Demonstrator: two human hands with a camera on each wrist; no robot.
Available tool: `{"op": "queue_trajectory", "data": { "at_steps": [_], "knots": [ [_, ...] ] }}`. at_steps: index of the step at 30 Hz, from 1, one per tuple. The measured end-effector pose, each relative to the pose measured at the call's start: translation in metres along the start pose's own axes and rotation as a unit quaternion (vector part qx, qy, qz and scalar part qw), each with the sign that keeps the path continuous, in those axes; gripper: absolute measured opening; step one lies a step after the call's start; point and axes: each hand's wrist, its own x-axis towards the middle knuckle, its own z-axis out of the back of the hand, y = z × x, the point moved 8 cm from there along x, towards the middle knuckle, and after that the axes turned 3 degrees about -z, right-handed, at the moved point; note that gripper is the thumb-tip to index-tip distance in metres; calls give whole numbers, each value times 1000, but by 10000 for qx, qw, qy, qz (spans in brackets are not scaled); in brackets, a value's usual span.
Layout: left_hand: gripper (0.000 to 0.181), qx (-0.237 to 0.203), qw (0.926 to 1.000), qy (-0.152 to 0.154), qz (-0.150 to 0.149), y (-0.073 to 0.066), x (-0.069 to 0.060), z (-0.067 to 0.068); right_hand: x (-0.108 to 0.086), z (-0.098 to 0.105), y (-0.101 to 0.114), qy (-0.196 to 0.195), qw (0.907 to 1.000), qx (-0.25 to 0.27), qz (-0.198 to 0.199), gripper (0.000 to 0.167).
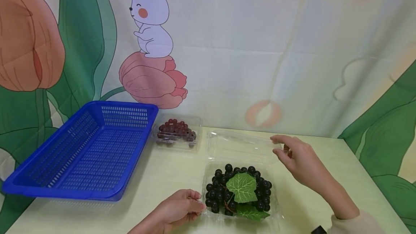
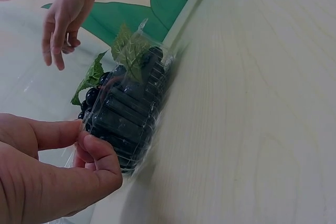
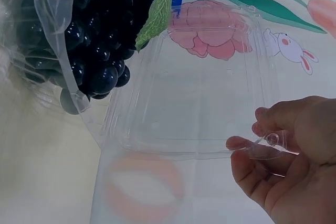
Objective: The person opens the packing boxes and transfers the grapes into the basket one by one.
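Observation:
A clear plastic clamshell container [image 1: 275, 208] sits at the front of the table, filled with black grapes [image 1: 218, 193] and topped by green leaves [image 1: 242, 187]. Its transparent lid [image 1: 242, 146] is raised and swung back behind the base. With thumb and fingers, my left hand [image 1: 178, 207] pinches the left edge of the base, as the left wrist view also shows. My right hand [image 1: 302, 161] holds the lid's right corner, and in the right wrist view its fingertips [image 3: 241, 142] are at the corner tab.
A large blue plastic basket [image 1: 118, 192] stands on the left of the table. Behind, beside the basket, is a closed clear container of dark red grapes [image 1: 175, 133]. A printed curtain [image 1: 221, 46] hangs along the table's back edge.

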Motion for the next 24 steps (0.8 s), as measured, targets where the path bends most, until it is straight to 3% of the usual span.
{"op": "queue_trajectory", "data": {
  "at_steps": [9, 24],
  "knots": [
    [16, -19, 9999, 94, -33, 0, -1, -1, 8, 0, -12, -256, 9991, 351, -34, 30],
    [16, 42, 10000, 17, -81, -1, 0, 1, 15, -2, -27, -350, 9970, 643, -245, 39]
  ]
}}
